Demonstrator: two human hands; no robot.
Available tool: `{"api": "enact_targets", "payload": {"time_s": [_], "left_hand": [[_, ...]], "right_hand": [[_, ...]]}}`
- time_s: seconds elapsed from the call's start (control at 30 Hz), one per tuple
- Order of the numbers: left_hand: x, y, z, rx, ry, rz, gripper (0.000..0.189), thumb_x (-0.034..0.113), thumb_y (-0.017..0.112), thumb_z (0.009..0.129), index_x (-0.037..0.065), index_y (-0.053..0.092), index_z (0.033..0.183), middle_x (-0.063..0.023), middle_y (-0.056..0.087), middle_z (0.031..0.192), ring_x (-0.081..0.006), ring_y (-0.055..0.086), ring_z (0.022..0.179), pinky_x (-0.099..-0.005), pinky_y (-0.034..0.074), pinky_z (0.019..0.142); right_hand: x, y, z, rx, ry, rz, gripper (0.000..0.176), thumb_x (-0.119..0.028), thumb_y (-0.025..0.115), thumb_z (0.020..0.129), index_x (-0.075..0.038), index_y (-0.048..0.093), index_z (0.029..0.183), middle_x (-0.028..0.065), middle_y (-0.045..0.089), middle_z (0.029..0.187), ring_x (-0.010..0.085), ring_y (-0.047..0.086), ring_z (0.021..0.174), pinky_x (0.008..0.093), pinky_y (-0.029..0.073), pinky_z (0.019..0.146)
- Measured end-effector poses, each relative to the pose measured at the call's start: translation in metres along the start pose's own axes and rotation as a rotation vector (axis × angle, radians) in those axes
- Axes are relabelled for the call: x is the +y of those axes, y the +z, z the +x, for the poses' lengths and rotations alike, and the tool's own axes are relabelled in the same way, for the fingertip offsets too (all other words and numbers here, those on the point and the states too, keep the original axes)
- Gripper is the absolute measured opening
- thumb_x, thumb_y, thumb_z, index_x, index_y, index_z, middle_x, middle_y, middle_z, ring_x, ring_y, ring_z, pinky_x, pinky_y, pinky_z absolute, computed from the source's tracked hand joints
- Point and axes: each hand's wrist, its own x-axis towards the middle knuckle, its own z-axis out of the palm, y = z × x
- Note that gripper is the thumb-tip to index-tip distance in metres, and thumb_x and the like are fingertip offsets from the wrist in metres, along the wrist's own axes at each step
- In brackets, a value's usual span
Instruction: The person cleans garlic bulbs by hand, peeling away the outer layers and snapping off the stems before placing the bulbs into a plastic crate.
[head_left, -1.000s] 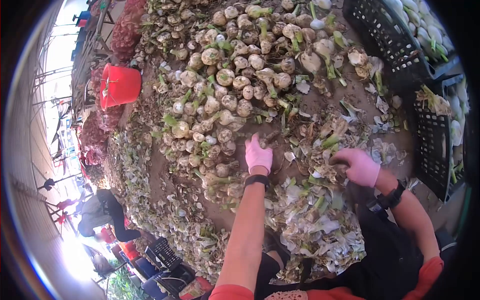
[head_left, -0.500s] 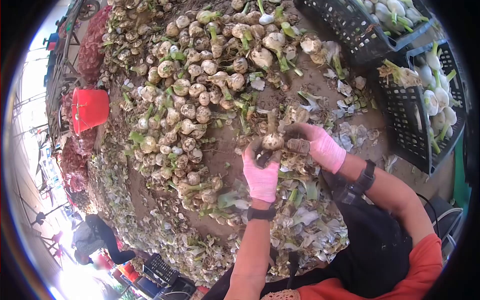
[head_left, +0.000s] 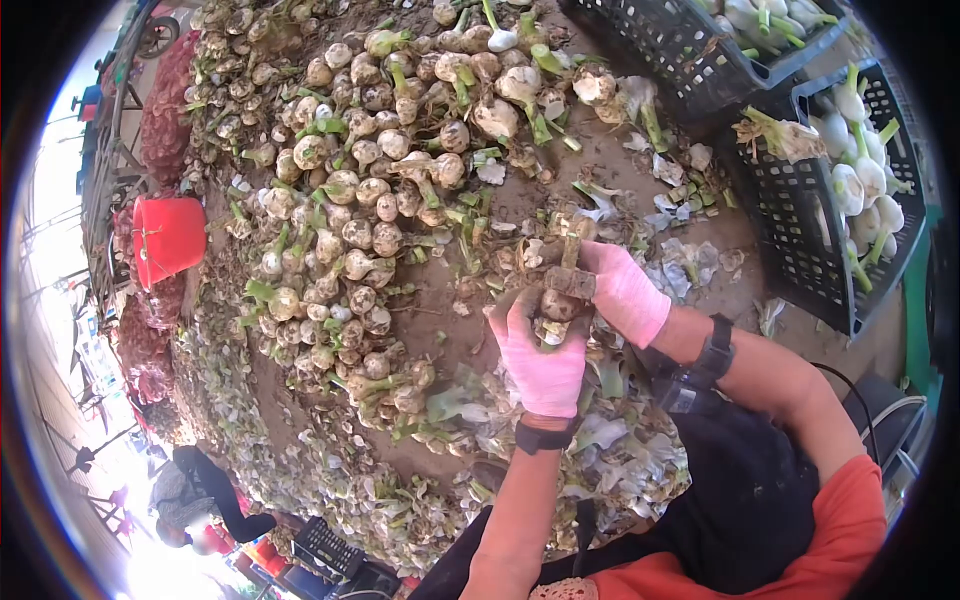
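A dirt-covered garlic bulb (head_left: 562, 306) is held between my two hands, its stem (head_left: 573, 245) pointing away from me. My left hand (head_left: 541, 362), in a pink glove with soiled fingers, is closed around the near side of the bulb. My right hand (head_left: 625, 296), gloved the same way, has its fingers closed across the base of the stem and the top of the bulb. Its fingertips hide part of the bulb. Left of my hands lies a large spread of unpeeled garlic bulbs (head_left: 357, 233) on the soil.
Black crates (head_left: 795, 235) at the right hold cleaned white garlic (head_left: 868, 180). Peeled skins (head_left: 610, 440) are heaped below my hands. A red bucket (head_left: 168, 238) and red mesh sacks (head_left: 165, 115) stand at the left. Another person (head_left: 205, 495) bends over at the lower left.
My right hand has moved from beside the bulb onto its stem and top. My left hand has shifted slightly right and turned with the bulb. The view has shifted slightly.
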Motion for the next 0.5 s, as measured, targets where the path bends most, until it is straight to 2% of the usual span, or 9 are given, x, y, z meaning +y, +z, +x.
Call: {"api": "enact_targets", "payload": {"time_s": [0.1,0.3,0.37,0.5], "left_hand": [[0.001,0.0,0.001,-0.034,-0.088,-0.085,0.059,-0.003,0.078,0.065,0.001,0.053,0.118,-0.0059,0.056,0.11,-0.0176,0.056,0.101,-0.0309,0.047,0.09],[-0.004,-0.006,-0.007,-0.086,-0.167,-0.177,0.058,0.0,0.078,0.071,0.0,0.051,0.122,-0.0075,0.057,0.115,-0.0164,0.057,0.102,-0.0302,0.047,0.091],[-0.005,-0.008,-0.009,-0.093,-0.178,-0.195,0.058,0.0,0.078,0.072,-0.001,0.05,0.123,-0.0076,0.058,0.115,-0.0161,0.057,0.102,-0.0297,0.047,0.09],[-0.005,-0.01,-0.01,-0.113,-0.292,-0.395,0.057,0.001,0.077,0.074,-0.001,0.05,0.124,-0.0083,0.059,0.112,-0.0163,0.058,0.1,-0.0288,0.047,0.09]], "right_hand": [[-0.002,0.0,0.0,0.044,0.035,-0.062,0.043,-0.024,0.064,0.088,0.002,0.055,0.121,0.0047,0.063,0.108,0.0088,0.056,0.095,0.0262,0.047,0.085],[-0.003,-0.009,-0.003,-0.104,-0.04,-0.202,0.041,-0.024,0.058,0.093,0.001,0.054,0.124,0.0042,0.063,0.108,0.0078,0.054,0.097,0.0262,0.045,0.087],[0.001,-0.015,-0.002,-0.188,-0.165,-0.283,0.039,-0.022,0.055,0.094,0.0,0.053,0.126,0.0042,0.063,0.109,0.009,0.054,0.098,0.0274,0.044,0.089],[-0.001,-0.016,-0.005,-0.23,-0.216,-0.288,0.038,-0.021,0.054,0.095,0.0,0.053,0.126,0.0048,0.063,0.109,0.0104,0.054,0.099,0.029,0.044,0.09]]}}
